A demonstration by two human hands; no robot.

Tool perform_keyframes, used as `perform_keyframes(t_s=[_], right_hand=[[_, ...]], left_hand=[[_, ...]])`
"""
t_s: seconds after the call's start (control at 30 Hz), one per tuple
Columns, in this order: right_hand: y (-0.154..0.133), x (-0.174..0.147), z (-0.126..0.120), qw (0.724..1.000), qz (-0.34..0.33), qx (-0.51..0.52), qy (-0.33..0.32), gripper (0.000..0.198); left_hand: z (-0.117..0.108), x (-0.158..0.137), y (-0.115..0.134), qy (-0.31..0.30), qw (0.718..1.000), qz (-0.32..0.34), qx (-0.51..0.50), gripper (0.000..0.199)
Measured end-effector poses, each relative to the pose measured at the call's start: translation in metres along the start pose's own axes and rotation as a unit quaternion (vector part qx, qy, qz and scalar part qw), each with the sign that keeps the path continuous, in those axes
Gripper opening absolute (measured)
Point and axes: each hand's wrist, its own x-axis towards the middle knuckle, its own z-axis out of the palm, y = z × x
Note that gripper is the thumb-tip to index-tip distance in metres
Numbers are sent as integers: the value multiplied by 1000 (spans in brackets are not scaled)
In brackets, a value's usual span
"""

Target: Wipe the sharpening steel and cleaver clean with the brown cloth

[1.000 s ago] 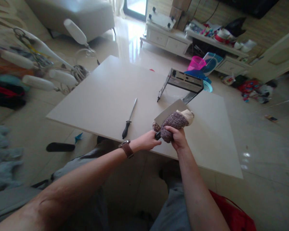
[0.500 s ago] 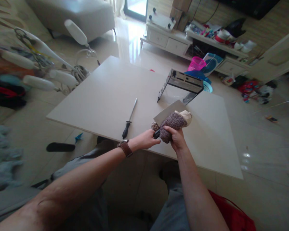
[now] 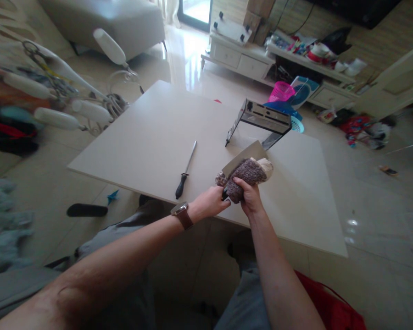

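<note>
My left hand [image 3: 211, 201] is closed round the black handle of a broad-bladed cleaver [image 3: 245, 158], whose blade points away to the upper right. My right hand [image 3: 250, 197] grips a bunched brown-and-cream cloth [image 3: 246, 176], pressed along the near side of the blade and covering part of it. A bit of the cloth also shows on the far side, near the handle. On the white table to the left lies a sharpening steel [image 3: 186, 172] with a black handle, its rod pointing away from me. Both hands are over the table's near edge.
A black-and-silver knife block [image 3: 266, 117] lies on the white table [image 3: 131, 146], just beyond the blade. White lamp arms [image 3: 57, 118] reach in at the left. Behind the table are a pink basket [image 3: 281, 91] and a low cabinet [image 3: 241, 64]. A red bag [image 3: 326, 298] is at lower right.
The cloth and my right hand have shifted slightly along the blade toward the handle. The cleaver has tilted a little. My left hand still holds the handle.
</note>
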Motion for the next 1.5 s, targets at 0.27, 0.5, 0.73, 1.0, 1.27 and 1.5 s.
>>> perform_keyframes(t_s=[0.27, 0.5, 0.73, 1.0, 1.27, 1.5], right_hand=[[-10, -9, 8, 994, 54, 94, -24, 26], [-6, -6, 10, 998, -10, 54, -18, 28], [-4, -5, 11, 997, -57, 11, 57, 39], [-6, -3, 9, 994, -75, -34, 74, 37], [-7, 1, 2, 994, -78, -57, 43, 38], [-14, 1, -10, 998, -23, -33, 41, 37]], left_hand=[[-5, -2, 14, -55, 975, -14, -214, 15], [-2, 2, 6, -2, 993, 18, -114, 14], [5, 1, 1, 9, 1000, -2, -13, 17], [6, 5, 2, -4, 999, 15, -44, 15], [1, 9, -4, -23, 997, 39, -67, 22], [-29, 10, -5, -64, 997, 35, 16, 13]])
